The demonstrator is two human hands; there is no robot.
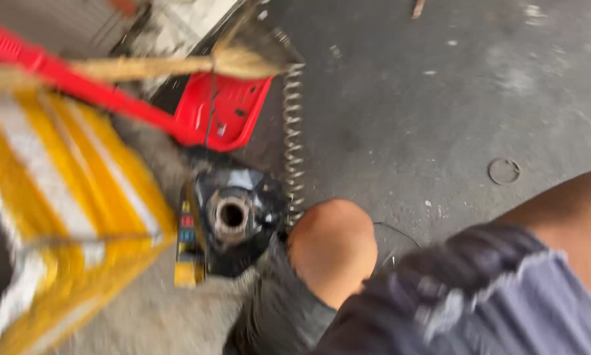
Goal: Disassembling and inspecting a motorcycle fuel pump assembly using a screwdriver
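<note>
One black fuel tank (pixel 233 220) | one red dustpan (pixel 220 112) | one spring (pixel 294 141) | fingers unseen, cannot tell

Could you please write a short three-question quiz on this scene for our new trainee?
1. True or false: the red dustpan lies beyond the black part with the round hole.
2. Which thing stretches between the dustpan and the knee: A) a coiled spring, B) a chain, C) a hose?
3. What colours are the stripes on the blurred object at the left?

Key: 1 true; 2 A; 3 yellow and white.
</note>
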